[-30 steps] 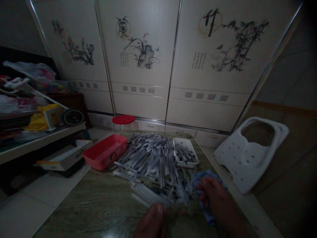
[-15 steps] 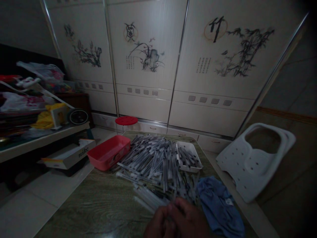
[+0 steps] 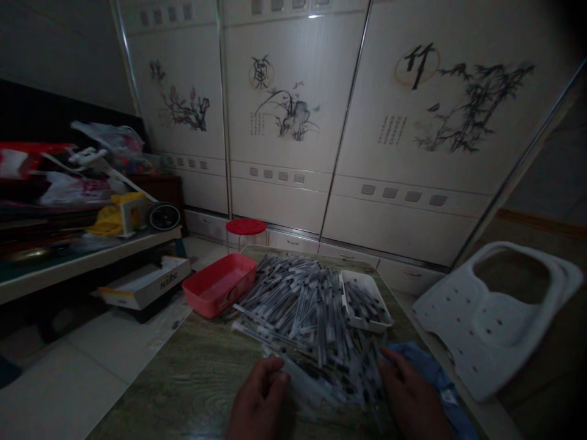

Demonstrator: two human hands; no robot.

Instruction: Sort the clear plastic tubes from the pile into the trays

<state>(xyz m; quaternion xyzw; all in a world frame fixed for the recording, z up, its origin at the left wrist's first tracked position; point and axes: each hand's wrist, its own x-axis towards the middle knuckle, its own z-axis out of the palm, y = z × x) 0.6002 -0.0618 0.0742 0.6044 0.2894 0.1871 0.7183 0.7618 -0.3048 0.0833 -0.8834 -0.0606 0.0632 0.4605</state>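
A large pile of clear, slim pens with dark tips point(image 3: 293, 299) spreads over the table. My left hand point(image 3: 259, 397) is at the near side, fingers curled and thumb close to the index finger, beside a loose bundle of clear plastic tubes or sleeves point(image 3: 305, 388). Anything in its pinch is too dim to make out. My right hand point(image 3: 410, 391) reaches in from the right, fingers stretched forward at the edge of scattered pens point(image 3: 367, 366); no held thing shows. Behind it lies a blue cloth point(image 3: 452, 391), partly covered by the hand.
A red plastic basket point(image 3: 220, 284) stands left of the pile. On the right, a white tray point(image 3: 383, 324) holds several pens. A white plastic chair or stool point(image 3: 495, 324) leans beyond the table's right edge, and a red stool point(image 3: 246, 227) stands behind. A cluttered bench point(image 3: 92, 250) is at left.
My hands were together at the near edge; now they are apart, left hand by the clear tubes and right hand by the pens and blue cloth. The view has shifted slightly.
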